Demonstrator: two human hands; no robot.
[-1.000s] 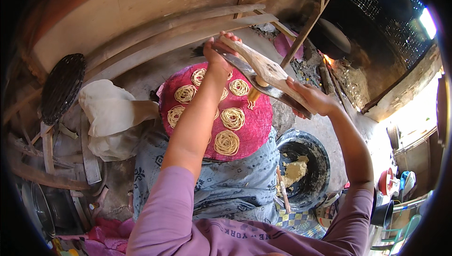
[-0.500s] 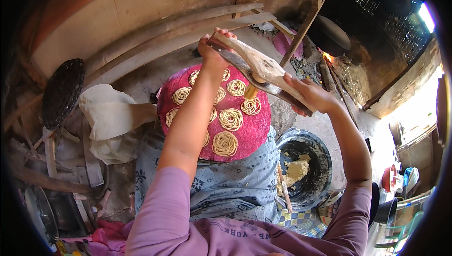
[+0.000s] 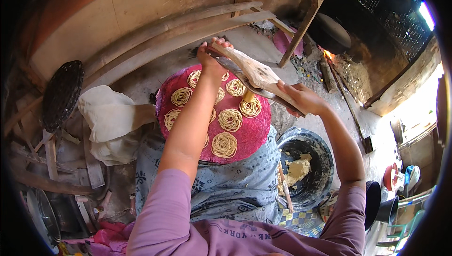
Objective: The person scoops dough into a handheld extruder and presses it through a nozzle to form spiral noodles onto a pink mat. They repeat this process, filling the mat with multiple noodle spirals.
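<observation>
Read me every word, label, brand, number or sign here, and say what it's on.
Purple shirt: dark lettering across the chest, upside down in the picture; I won't copy its wording.
Long wooden tool: dark marks, no readable text.
Red round tray: no lettering visible.
Blue-and-white item, far right: too small to read.

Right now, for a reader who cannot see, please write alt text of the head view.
The left hand and right hand hold opposite ends of a wooden press above noodle coils on a round red mat. Nearby are a dark basin with pale dough and, upper right, a fire.
</observation>
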